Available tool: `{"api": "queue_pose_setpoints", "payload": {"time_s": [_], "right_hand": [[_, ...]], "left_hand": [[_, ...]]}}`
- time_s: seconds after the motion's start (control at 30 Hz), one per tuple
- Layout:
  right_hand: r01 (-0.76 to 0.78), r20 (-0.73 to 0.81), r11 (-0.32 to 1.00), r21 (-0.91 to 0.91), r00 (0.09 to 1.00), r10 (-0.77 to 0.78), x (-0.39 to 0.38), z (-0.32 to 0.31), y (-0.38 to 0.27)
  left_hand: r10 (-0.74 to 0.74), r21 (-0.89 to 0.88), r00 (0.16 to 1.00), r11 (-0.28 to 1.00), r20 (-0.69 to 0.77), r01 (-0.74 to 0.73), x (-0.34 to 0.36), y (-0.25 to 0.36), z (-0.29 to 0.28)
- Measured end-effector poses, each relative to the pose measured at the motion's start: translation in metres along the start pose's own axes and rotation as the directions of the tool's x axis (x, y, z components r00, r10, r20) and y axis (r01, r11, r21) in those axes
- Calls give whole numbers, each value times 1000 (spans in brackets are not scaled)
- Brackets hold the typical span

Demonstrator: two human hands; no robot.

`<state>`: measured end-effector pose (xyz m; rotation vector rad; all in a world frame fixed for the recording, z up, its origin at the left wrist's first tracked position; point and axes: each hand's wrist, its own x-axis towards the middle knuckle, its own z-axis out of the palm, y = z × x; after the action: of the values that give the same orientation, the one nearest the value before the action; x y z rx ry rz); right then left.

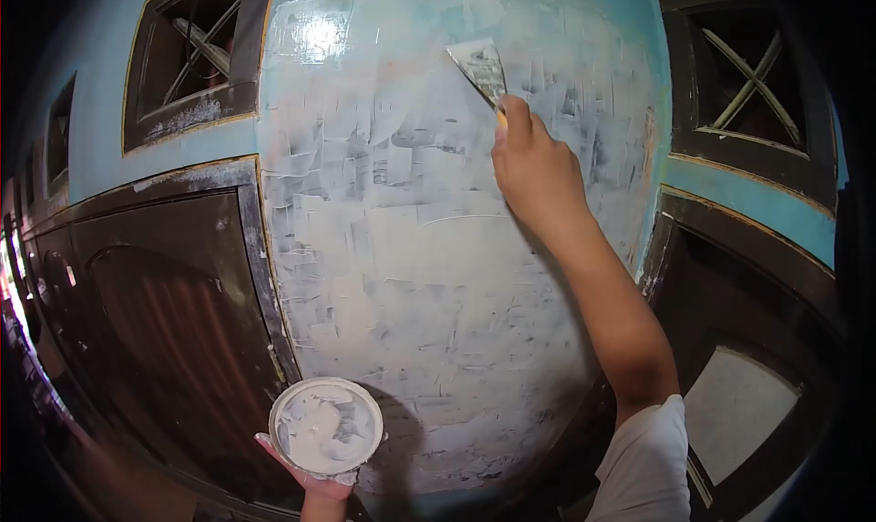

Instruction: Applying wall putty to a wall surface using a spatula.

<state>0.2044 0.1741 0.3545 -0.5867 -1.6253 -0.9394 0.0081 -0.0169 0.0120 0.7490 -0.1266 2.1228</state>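
Note:
My right hand (534, 166) is closed on the handle of a putty knife (479, 70), whose wide blade, streaked with white paste, is against the upper middle of the wall (429, 248). That wall is thickly smeared with white and grey patchy paste, with turquoise paint showing near its top. Low at the lower left, my left hand (319, 488) holds up a round container (327, 428) of white paste from beneath, its fingers partly hidden by the container and smudged with white.
A dark wooden door (155, 321) with a scuffed frame stands at the left, and another dark door (703, 294) with a pale lower panel at the right. Dark-framed openings with crossed slats (196, 52) (748, 84) sit above both doors in turquoise walls.

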Motion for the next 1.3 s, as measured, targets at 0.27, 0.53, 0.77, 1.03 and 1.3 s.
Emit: {"api": "queue_pose_setpoints", "payload": {"time_s": [0.27, 0.53, 0.77, 1.03, 1.3], "right_hand": [[28, -126, 999, 45, 992, -22, 72, -13, 7], [33, 15, 999, -21, 999, -33, 4, -3, 8], [8, -84, 994, 113, 996, 1, 34, -13, 9], [30, 8, 998, 59, 1000, -30, -24, -12, 14], [3, -145, 996, 94, 989, 11, 66, -28, 36]], "left_hand": [[17, 42, 995, 999, -99, -13, 7, -13, -3], [15, 31, 997, 999, -73, -13, 4, -5, -4], [-27, 56, 996, 998, -80, 32, 10, -11, -3], [-63, 29, 994, 998, 93, 61, 9, -6, 0], [-73, 50, 994, 996, -76, 77, 11, -8, -4]]}}
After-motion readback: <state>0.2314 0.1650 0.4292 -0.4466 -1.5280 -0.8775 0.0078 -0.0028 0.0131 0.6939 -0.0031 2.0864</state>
